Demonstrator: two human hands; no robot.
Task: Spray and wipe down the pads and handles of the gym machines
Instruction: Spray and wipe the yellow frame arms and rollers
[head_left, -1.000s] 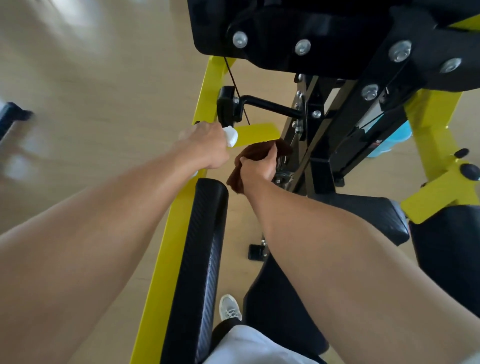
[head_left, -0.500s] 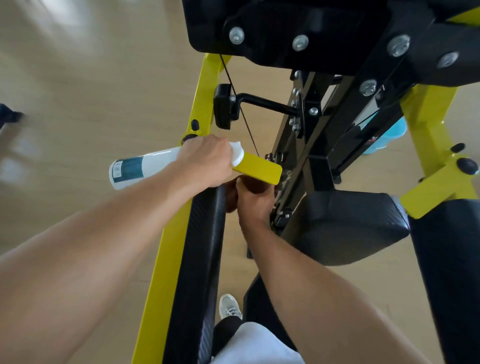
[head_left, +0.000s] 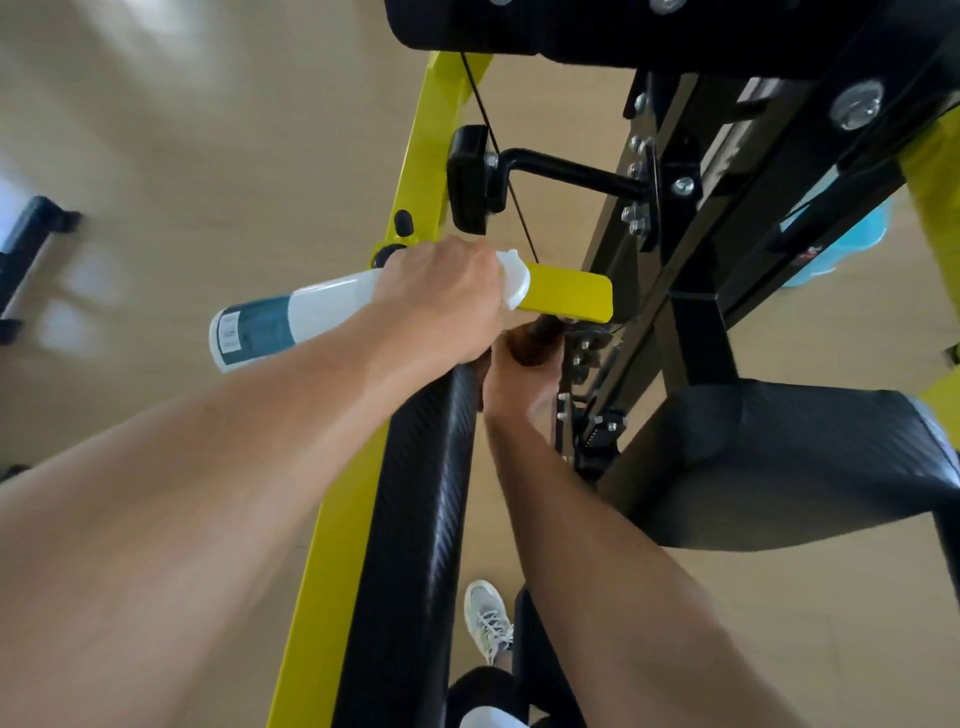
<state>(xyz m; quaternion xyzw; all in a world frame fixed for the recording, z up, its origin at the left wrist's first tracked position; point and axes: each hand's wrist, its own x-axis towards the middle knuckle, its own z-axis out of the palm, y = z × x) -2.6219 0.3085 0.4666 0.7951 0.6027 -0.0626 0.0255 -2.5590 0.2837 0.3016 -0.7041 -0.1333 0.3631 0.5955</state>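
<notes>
My left hand (head_left: 441, 301) grips the neck of a white spray bottle (head_left: 280, 325) with a teal label, held sideways over the yellow frame (head_left: 421, 171). Its white nozzle lies against a short yellow bar (head_left: 571, 299). Just below that bar my right hand (head_left: 519, 387) holds a brown cloth (head_left: 530, 340) bunched at the top end of a long black arm pad (head_left: 415, 519). Most of the cloth is hidden under the bar and my fingers. A black seat pad (head_left: 779, 457) lies to the right.
A black pad underside with bolts (head_left: 675, 31) hangs overhead. A black bracket on a rod (head_left: 472, 176) and a thin cable stand behind my hands. My shoe (head_left: 488, 618) is on the wooden floor below. A blue object (head_left: 852, 239) sits behind the frame; dark equipment (head_left: 26, 249) at far left.
My right hand with the cloth dropped from beside the yellow bar to beneath it, at the arm pad's top. The spray bottle swung out to the left into plain sight.
</notes>
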